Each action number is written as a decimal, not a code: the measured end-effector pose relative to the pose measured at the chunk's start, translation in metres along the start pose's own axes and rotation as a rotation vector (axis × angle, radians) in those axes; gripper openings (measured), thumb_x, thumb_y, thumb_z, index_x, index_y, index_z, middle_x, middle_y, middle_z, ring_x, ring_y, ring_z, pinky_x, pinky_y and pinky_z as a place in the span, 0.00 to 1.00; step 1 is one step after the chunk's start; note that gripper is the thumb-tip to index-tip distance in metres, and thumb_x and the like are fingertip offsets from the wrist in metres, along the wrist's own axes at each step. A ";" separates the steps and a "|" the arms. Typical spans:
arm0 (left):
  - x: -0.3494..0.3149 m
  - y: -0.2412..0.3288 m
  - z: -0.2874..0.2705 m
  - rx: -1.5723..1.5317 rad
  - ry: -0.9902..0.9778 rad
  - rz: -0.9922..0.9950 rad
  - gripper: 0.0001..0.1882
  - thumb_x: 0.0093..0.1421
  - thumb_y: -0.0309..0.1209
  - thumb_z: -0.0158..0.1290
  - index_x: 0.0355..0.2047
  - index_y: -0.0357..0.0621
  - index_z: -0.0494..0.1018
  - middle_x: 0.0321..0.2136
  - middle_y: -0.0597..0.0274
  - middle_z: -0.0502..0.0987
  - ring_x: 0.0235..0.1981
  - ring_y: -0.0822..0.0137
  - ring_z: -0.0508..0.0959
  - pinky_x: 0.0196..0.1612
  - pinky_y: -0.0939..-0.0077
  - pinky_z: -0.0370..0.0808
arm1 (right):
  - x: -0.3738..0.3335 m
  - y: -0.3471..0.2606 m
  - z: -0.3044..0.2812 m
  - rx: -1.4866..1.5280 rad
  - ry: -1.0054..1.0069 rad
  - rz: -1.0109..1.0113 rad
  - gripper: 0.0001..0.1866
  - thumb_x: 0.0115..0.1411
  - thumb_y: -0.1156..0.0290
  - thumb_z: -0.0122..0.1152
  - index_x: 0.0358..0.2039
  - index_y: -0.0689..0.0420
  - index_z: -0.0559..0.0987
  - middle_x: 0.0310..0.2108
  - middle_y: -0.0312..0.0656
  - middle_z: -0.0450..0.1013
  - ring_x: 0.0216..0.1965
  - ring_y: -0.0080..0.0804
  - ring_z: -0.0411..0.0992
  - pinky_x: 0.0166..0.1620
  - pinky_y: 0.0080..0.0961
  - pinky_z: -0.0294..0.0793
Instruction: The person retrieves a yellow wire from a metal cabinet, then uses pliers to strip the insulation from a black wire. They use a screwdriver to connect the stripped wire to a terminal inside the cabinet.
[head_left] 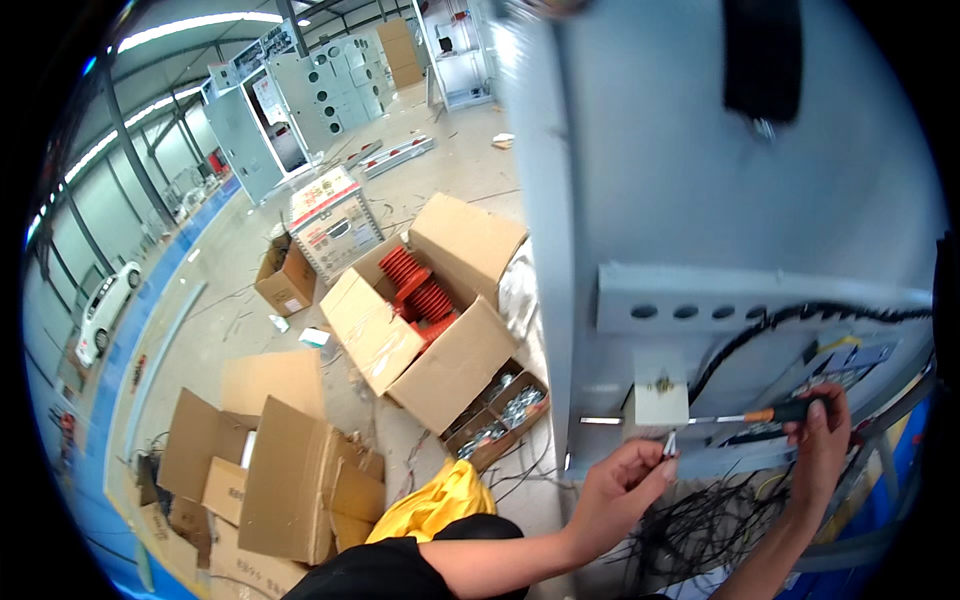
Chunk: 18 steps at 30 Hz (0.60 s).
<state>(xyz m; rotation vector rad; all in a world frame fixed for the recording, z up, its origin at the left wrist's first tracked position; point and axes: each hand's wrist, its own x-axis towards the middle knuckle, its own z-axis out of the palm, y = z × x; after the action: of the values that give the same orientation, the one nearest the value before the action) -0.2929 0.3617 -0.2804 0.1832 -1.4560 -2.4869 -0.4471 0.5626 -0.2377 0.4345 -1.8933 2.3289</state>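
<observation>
My right hand is closed round the dark and orange handle of a screwdriver. Its thin shaft points left, ending beside a small whitish block on the grey metal cabinet. Just below that block, my left hand pinches a small silver metal piece between thumb and fingertips. The piece is too small to name surely; it looks like a screw or a wire end. A black corrugated cable sleeve curves down to the block from a bracket with round holes.
Loose black wires lie tangled below my hands. To the left stand an open carton with red ribbed insulators, a tray of metal fasteners, another open carton and a yellow cloth. Grey cabinets stand farther back.
</observation>
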 end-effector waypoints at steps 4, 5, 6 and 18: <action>0.010 -0.005 0.013 0.012 -0.012 -0.100 0.08 0.67 0.28 0.52 0.45 0.41 0.72 0.35 0.68 0.78 0.20 0.85 0.66 0.19 0.88 0.61 | 0.002 -0.010 -0.012 -0.168 0.175 0.090 0.08 0.63 0.71 0.58 0.42 0.54 0.72 0.27 0.31 0.68 0.18 0.16 0.66 0.21 0.12 0.64; 0.013 -0.006 0.014 -0.023 -0.028 -0.155 0.08 0.67 0.28 0.52 0.44 0.41 0.72 0.35 0.67 0.80 0.20 0.85 0.66 0.19 0.88 0.61 | 0.002 -0.007 -0.016 -0.181 0.219 0.084 0.07 0.64 0.71 0.57 0.42 0.54 0.72 0.26 0.32 0.67 0.17 0.17 0.67 0.21 0.13 0.65; 0.015 -0.006 0.015 -0.039 -0.027 -0.172 0.07 0.66 0.28 0.52 0.43 0.40 0.71 0.36 0.62 0.81 0.20 0.86 0.65 0.20 0.88 0.61 | 0.000 -0.007 -0.013 -0.182 0.219 0.089 0.07 0.65 0.71 0.56 0.43 0.55 0.71 0.28 0.34 0.68 0.19 0.19 0.68 0.21 0.15 0.66; 0.005 -0.001 -0.005 -0.141 -0.028 -0.008 0.07 0.65 0.27 0.54 0.41 0.36 0.73 0.34 0.62 0.82 0.32 0.82 0.76 0.34 0.88 0.70 | -0.007 -0.001 0.008 0.203 0.120 0.184 0.15 0.64 0.67 0.61 0.47 0.56 0.70 0.35 0.46 0.76 0.25 0.24 0.71 0.23 0.13 0.66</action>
<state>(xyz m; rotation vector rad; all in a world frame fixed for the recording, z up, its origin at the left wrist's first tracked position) -0.2970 0.3567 -0.2831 0.1277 -1.2864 -2.5964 -0.4389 0.5560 -0.2377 0.1381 -1.7166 2.6128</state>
